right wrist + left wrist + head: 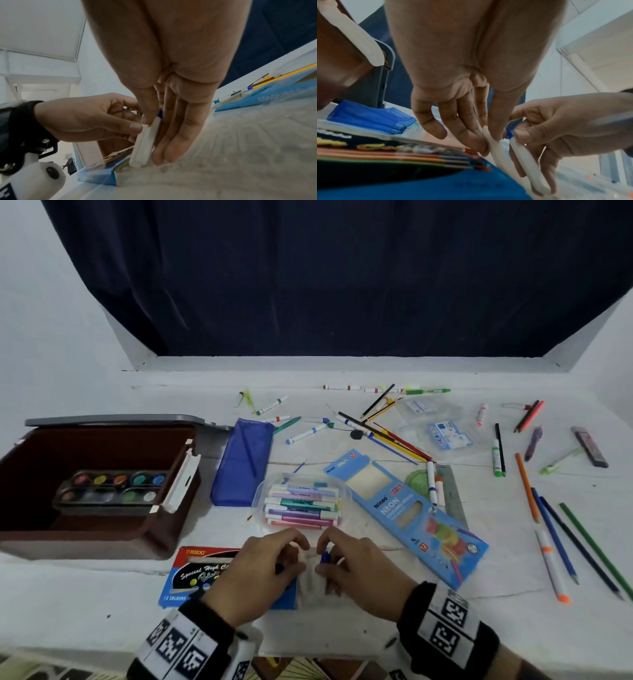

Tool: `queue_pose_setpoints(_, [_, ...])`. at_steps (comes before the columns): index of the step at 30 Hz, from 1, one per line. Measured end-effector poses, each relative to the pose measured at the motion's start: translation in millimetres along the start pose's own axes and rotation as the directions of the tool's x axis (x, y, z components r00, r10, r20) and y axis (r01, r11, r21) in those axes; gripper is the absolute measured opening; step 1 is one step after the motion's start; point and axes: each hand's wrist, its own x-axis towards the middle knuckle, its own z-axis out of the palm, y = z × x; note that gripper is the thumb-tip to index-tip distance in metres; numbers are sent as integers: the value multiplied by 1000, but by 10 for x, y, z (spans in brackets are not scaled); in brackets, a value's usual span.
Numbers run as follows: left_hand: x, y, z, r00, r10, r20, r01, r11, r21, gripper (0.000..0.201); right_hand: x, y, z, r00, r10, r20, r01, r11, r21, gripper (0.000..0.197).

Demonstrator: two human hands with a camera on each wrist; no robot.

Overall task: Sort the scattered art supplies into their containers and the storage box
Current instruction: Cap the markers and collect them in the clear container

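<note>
We work at the near edge of the desk (376, 628), just in front of the clear tub of markers (303, 503). Our left hand (255, 577) pinches one white strip (494, 146), its grip narrow. Our right hand (359, 568) pinches a white marker with a blue cap (150, 136) beside it. Left of the tub lie the blue pouch (241, 462) and the open storage box (85, 529) holding a paint palette (113, 487). Loose pencils (561, 539) lie right of the tub.
</note>
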Motion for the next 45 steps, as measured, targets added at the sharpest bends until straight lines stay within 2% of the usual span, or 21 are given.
queue_pose_setpoints(4, [18,-66,81,996,86,-34,-78,977,200,20,53,37,19,1000,29,6,-29,999,35,19])
queue_pose_setpoints(7, [14,-87,112,994,113,-10,-104,943,317,24,81,72,4,1000,22,9,-22,1000,15,26])
queue_pose_setpoints(10, [24,-41,106,997,68,42,-79,926,368,27,92,85,8,1000,23,-7,-23,1000,-7,30])
queue_pose_setpoints(13, [16,-30,88,992,10,130,-66,899,434,41,102,81,31,999,24,-27,-25,998,-60,32])
queue_pose_setpoints(17, [1,-7,71,982,-19,188,-72,881,467,51,119,69,52,999,-8,-50,1,991,-136,32])
queue_pose_setpoints(21, [0,1,90,987,-4,162,-74,879,471,48,140,34,39,998,-19,-59,5,973,-232,26])
queue_pose_setpoints(25, [-1,20,97,990,1,142,-70,870,488,49,164,-18,10,999,5,-51,-22,943,-331,31])
queue_pose_setpoints(29, [-15,67,80,991,3,132,-72,852,519,49,177,-98,62,1000,13,-13,-18,881,-473,29])
queue_pose_setpoints(32, [7,99,68,991,-2,134,-71,841,536,47,151,-131,119,999,34,-30,-45,827,-560,27])
queue_pose_setpoints(37, [9,95,73,991,-12,130,-59,845,532,46,114,-140,149,999,-1,-45,-26,809,-587,32])
queue_pose_setpoints(40, [-3,101,81,993,-9,120,-56,848,527,44,102,-161,157,999,5,-45,-31,800,-599,27])
queue_pose_setpoints(45, [-27,91,80,993,-19,115,-42,860,508,45,88,-228,78,998,52,-20,-54,819,-572,34])
